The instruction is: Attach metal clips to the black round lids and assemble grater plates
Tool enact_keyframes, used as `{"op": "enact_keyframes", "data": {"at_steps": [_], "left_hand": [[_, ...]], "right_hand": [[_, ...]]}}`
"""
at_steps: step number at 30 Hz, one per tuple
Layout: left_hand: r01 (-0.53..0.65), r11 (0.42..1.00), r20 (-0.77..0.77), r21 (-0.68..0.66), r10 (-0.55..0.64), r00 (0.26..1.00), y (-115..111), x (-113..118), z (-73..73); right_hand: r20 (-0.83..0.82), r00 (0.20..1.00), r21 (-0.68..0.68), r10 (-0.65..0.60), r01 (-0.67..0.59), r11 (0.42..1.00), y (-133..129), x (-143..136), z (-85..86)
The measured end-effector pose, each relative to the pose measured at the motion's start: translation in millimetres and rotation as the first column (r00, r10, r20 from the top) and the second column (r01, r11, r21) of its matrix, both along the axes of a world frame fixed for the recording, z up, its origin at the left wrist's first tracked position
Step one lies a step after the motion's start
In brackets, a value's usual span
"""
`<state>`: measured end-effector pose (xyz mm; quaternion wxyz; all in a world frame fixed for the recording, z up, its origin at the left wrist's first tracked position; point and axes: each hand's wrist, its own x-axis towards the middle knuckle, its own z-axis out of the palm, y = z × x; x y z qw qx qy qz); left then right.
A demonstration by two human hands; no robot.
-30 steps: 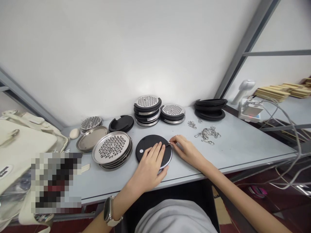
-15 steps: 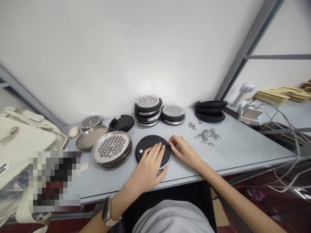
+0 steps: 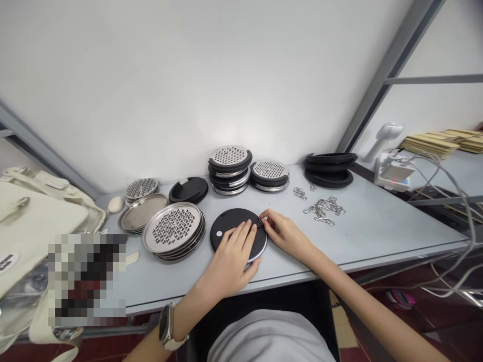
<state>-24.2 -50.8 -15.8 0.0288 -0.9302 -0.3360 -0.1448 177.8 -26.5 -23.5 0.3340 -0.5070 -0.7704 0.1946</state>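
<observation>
L hand [image 3: 233, 256] flat on black disc [image 3: 234, 218], fingers extended, prob. to steady it nr counter [image 3: 298, 259] front edge; R hand [image 3: 286, 234] fingers pinch metal clip [image 3: 260, 220], mostly hidden, at disc's R rim, likely for fine control; loose clips [image 3: 325, 207] to R, w/in reach

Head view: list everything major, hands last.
Round disc: one, black, front centre
Clips: many, silver, right
Plates: three stacks, silver, left
Graters: two stacks, silver-black, back centre
Notched disc: at least one, black, back left
Round holders: several, black, back right
Bag: one, cream, left
Rounded lump: one, cream, beside bag
Handheld device: one, white, right
Flat pieces: many, yellowish, right
Cables: several, whitish, right
Table: one, grey, below
Watch: one, dark, left wrist
Left hand: one, bare, on disc
Right hand: one, bare, disc's edge
</observation>
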Motion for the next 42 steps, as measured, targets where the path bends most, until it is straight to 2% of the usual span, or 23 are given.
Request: {"op": "enact_keyframes", "data": {"at_steps": [6, 25, 38, 42], "left_hand": [[-0.004, 1.000, -0.005, -0.007, 0.004, 1.000, -0.5, 0.3, 1.9], [-0.010, 1.000, -0.003, -0.005, 0.010, 1.000, -0.9, 0.3, 1.4], [-0.006, 1.000, 0.008, -0.003, 0.006, 1.000, -1.3, 0.2, 2.1], [0.000, 1.000, 0.021, 0.001, 0.000, 1.000, -0.9, 0.5, 2.4]], "right_hand": [[0.033, 0.999, 0.026, 0.023, -0.024, 0.999, 0.4, 4.7, -3.7], [-0.057, 0.998, 0.038, 0.037, -0.035, 0.999, -3.3, 6.9, 0.5], [-0.072, 0.994, 0.029, 0.086, -0.084, 0.996, -4.2, 7.7, -0.7], [-0.068, 0.993, -0.022, 0.094, -0.096, 0.995, -5.1, 6.5, -0.6]]}}
